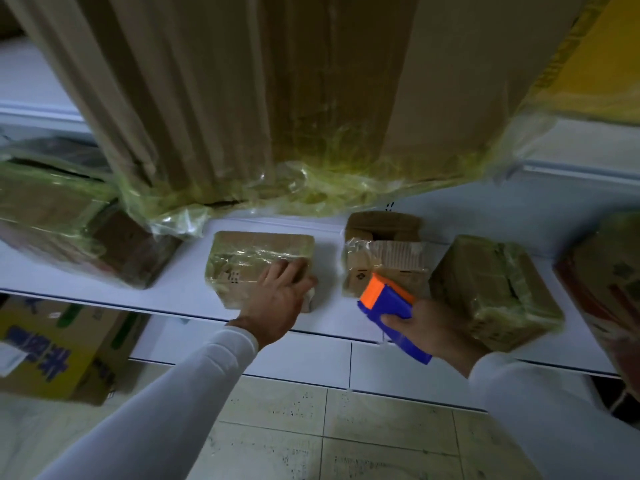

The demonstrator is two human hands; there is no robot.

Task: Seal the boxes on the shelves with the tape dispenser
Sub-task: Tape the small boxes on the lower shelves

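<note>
A small taped cardboard box (249, 258) lies on the white shelf (187, 289). My left hand (280, 296) rests on its right front corner, thumb over the right side. My right hand (429, 327) grips a blue and orange tape dispenser (388, 306), its orange end pointing at an open-topped box (384, 251) with loose flaps and crumpled tape. A third small box (491, 289), wrapped in tape, sits to the right, partly behind my right hand.
A large tape-wrapped carton (277, 98) overhangs the shelf from above. Another wrapped box (69, 220) sits at the shelf's left, and a reddish box (609, 271) at the right edge. A printed carton (59, 348) stands below on the left. Tiled floor (346, 427) lies underfoot.
</note>
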